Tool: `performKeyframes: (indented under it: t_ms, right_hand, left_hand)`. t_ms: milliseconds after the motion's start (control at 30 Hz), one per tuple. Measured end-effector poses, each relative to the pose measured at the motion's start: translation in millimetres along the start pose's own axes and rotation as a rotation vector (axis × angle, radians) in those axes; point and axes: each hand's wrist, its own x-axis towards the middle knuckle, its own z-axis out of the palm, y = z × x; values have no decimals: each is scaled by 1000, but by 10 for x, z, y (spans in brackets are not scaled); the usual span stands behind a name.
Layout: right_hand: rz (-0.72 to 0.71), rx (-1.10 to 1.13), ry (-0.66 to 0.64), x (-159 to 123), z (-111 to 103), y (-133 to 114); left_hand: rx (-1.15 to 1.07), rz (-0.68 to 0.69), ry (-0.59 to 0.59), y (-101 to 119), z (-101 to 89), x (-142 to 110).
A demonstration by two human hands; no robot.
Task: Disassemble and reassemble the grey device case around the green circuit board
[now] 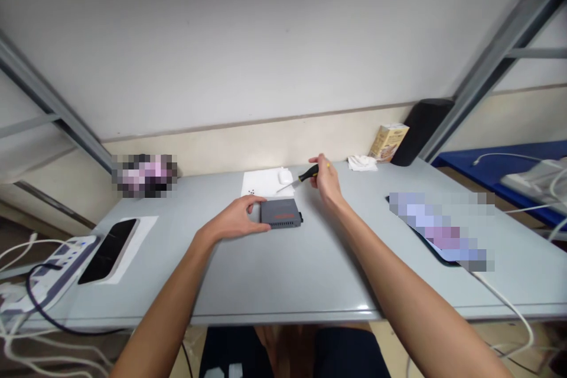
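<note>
The dark grey box [280,212] lay flat on the bench [283,277], near its middle, just on the near side of a white sheet [261,178]. The left hand [234,217] had its grip clamped on the box's left end, thumb along the near edge and fingers at the far one. The right hand's [326,180] grip was closed around the black handle of a screwdriver [308,173], whose shaft slanted down to the left across the sheet's right corner. On that sheet were a small white case [285,176], close by the shaft, and a cluster of tiny dark pieces [252,192], just beyond the left fingers. Toward the back right stood a crumpled tissue [362,163], a yellow carton [390,140] and a black cylinder [420,131], close together. A blurred-out flat object [436,235] lay right of the right forearm, a white cable [509,304] near its lower end. Well to the left, a dark phone [108,251] partly covered a paper [133,248], beside a power strip [57,274] crowded by cables. Another blurred-out item [144,176] sat at the back left.
</note>
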Motion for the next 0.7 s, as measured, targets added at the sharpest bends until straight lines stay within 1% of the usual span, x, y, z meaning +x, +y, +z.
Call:
performKeyframes:
  t_ms: [33, 67, 100, 167, 233, 333, 433, 500, 600, 700]
  right_hand:
    - [83, 75, 39, -24, 29, 51]
    - [112, 125, 41, -54, 65, 87]
    - [111, 150, 16, -85, 106, 109]
    - [70, 143, -53, -141, 181, 125]
    - [34, 77, -122, -180, 233, 126]
    - [6, -13, -204, -213, 263, 134]
    - [-21, -31, -257, -229, 269, 148]
    - [-27, -35, -274, -237, 274, 152]
    - [-19, -38, -276, -243, 278, 147]
    - [6, -18, -236, -235, 265, 127]
  left_hand:
    - [1, 21, 6, -3, -9, 1]
    - [0, 44, 14, -5, -17, 3]
    - [-3, 64, 21, -7, -25, 4]
    - [-13, 88, 21, -11, -39, 6]
    - [-21, 95, 18, -17, -50, 7]
    - [-29, 102, 12, -14, -58, 9]
    - [-58, 140, 19, 14, -58, 15]
    - [-86, 149, 39, 39, -53, 17]
    - [-130, 107, 67, 58, -39, 20]
    - [-153, 54, 106, 33, -7, 40]
